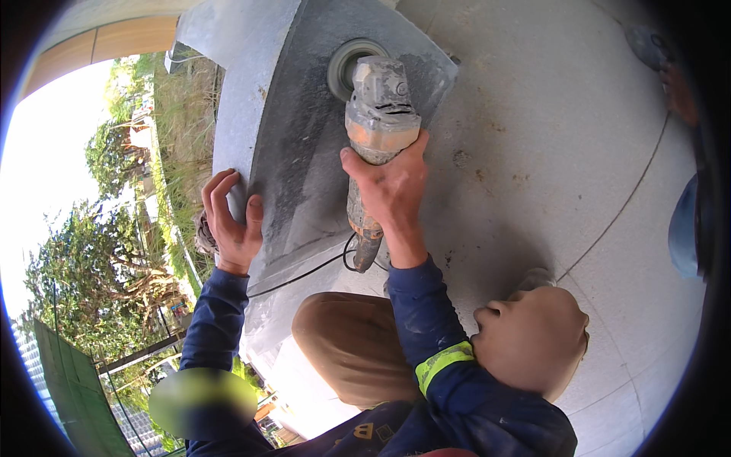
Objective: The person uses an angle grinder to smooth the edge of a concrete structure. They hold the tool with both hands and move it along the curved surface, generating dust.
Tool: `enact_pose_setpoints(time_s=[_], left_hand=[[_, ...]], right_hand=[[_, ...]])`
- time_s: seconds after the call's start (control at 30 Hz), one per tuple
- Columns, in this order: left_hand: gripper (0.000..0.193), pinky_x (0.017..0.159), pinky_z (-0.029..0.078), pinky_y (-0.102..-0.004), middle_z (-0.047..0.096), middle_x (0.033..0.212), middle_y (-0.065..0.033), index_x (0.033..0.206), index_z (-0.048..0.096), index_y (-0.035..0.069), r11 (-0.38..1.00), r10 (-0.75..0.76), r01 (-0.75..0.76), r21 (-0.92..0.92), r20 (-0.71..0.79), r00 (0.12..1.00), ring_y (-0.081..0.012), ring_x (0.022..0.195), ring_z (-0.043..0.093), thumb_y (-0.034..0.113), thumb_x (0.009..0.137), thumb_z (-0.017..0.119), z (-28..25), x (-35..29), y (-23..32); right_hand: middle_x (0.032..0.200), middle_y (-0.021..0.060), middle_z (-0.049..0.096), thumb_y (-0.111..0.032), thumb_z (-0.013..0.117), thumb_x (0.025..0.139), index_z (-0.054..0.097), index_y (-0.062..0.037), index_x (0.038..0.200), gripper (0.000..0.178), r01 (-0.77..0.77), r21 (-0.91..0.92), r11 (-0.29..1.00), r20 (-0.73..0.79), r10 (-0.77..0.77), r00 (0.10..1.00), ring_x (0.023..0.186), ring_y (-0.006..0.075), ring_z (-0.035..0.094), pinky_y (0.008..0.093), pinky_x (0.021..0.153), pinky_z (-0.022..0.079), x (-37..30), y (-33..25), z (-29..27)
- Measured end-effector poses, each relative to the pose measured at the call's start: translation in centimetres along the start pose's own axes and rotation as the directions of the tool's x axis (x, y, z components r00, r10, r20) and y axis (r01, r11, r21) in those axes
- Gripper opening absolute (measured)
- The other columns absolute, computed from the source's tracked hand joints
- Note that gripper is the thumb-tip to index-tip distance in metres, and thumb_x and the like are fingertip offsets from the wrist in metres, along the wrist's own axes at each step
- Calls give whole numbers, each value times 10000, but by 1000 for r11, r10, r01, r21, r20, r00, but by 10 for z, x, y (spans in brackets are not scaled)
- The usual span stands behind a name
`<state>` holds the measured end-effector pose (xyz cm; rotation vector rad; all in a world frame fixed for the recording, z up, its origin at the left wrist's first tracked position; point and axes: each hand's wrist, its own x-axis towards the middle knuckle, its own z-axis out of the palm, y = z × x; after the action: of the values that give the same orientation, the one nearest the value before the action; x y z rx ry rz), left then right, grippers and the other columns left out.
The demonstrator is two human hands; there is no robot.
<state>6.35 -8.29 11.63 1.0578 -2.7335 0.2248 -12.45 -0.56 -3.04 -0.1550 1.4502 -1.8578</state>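
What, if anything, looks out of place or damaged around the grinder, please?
The grinder, held in the right hand, looks oddly grimy: grey dust coats much of its orange casing, though I see no clear damage. Dark and brownish marks also blotch the pale floor to its right; their cause is unclear.

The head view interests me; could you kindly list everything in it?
Grinder: one, grey and orange, upper middle
Disc: one, grey, at the grinder's head
Slab: one, grey, beneath the grinder
Cable: one, black, by the grinder's rear
Floor: one, pale grey, right
Trees: several, green, left
Sheet: one, green, lower left
Panel: one, tan, upper left
Footwear, apparently: one, dark, upper right
Unclear object: one, blue, far right
Rounded shape, unclear: one, tan, lower right
Trouser leg: one, brown, lower middle
Sleeves: two, dark blue, bottom
Left hand: one, bare, slab's left edge
Right hand: one, bare, around grinder
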Motion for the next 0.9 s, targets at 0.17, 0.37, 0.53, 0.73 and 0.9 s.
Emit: enact_pose_setpoints(time_s=[0.17, 0.37, 0.53, 0.73, 0.9], left_hand=[[419, 1013, 449, -454, 580, 1264, -211, 1237, 579, -19, 1000, 2, -2, -19, 0, 1000, -378, 1165, 573, 265, 941, 665, 0, 1, 2], [418, 1009, 450, -453, 582, 1265, -212, 1235, 581, -18, 999, 22, -22, -26, -2, 1000, -374, 1162, 573, 270, 945, 666, 1, 4, 1], [414, 1003, 453, -452, 582, 1266, -210, 1235, 583, -17, 1000, 9, -9, -15, -8, 1000, -373, 1159, 574, 267, 944, 664, 0, 2, 0], [449, 1033, 427, -447, 580, 1276, -213, 1239, 582, -24, 1000, -19, 18, 7, 6, 1000, -362, 1186, 568, 350, 990, 598, 0, 0, 4], [427, 1000, 458, -453, 581, 1271, -210, 1237, 584, -16, 1000, 6, -6, 6, -5, 1000, -375, 1152, 574, 285, 946, 670, -2, 1, 2]], right_hand=[[1008, 217, 680, -238, 868, 712, 421, 57, 1206, 729, 0, -6, 1000, -18, 0, 1000, 851, 341, 715, 425, 779, 582, 5, 11, -8], [1048, 221, 664, -242, 870, 721, 425, 68, 1209, 730, -162, -33, 986, -144, 155, 977, 907, 325, 700, 422, 812, 565, 27, 86, -34], [1187, 184, 630, -158, 878, 737, 429, 63, 1295, 750, -221, 49, 974, -58, 224, 973, 1034, 269, 647, 380, 921, 523, 13, 67, -26], [1119, 198, 658, -222, 890, 719, 424, 69, 1272, 779, -55, 35, 998, 25, 54, 998, 968, 285, 673, 386, 871, 541, -5, -10, 0], [1123, 207, 660, -216, 884, 721, 425, 73, 1257, 762, -26, 49, 998, 0, 26, 1000, 969, 289, 678, 391, 870, 542, -4, -9, 0]])
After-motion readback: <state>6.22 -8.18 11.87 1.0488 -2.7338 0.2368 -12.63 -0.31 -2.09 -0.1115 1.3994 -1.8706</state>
